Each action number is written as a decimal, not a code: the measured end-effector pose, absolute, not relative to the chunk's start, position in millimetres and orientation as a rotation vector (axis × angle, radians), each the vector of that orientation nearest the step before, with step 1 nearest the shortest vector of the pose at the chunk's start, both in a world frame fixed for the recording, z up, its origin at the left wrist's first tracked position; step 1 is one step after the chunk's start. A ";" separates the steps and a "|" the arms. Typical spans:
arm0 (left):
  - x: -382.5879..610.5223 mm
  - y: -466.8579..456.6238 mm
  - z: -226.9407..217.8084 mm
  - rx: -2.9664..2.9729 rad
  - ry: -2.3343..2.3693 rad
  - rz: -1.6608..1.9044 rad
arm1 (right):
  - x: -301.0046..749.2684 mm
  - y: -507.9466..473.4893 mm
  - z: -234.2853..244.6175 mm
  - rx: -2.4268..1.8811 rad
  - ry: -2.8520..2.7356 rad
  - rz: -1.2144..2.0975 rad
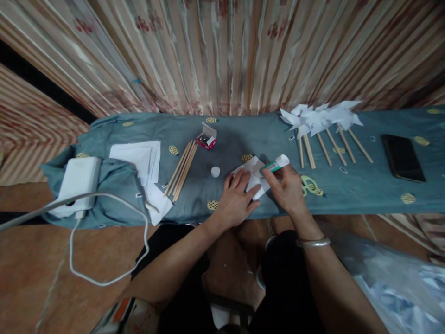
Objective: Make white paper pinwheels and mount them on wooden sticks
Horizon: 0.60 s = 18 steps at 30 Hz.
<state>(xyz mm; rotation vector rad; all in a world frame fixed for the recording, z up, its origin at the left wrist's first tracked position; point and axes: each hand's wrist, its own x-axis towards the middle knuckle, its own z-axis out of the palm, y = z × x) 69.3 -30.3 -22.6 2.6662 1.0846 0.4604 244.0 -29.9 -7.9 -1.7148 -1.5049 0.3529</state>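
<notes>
A green and white glue stick (274, 164) is gripped by my right hand (288, 185), tilted over a piece of white paper (256, 166). My left hand (238, 197) lies on that paper with its fingers spread, pressing it against the cloth. A round white cap (215, 172) sits just left of the paper. Partly hidden behind my right wrist is a pair of green-handled scissors (308, 185). Where the glue stick's lower end meets the paper is hard to make out.
Paper pinwheels (320, 118) on sticks lie at the back right, near a black phone (403, 157). Left of centre are a small red box of metal pins (206, 138), several wooden sticks (181, 169) and white paper sheets (135, 160). A white power bank (78, 183) trails a cable (148, 232).
</notes>
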 end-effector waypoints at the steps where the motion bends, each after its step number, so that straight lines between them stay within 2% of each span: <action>1: 69.1 -30.5 -22.2 2.668 1.086 0.460 | 244.0 -29.5 -8.7 -1.731 -1.543 0.318; 18: 68.1 -33.6 -20.0 2.681 1.115 0.445 | 237.7 -25.0 -12.1 -1.811 -1.766 0.129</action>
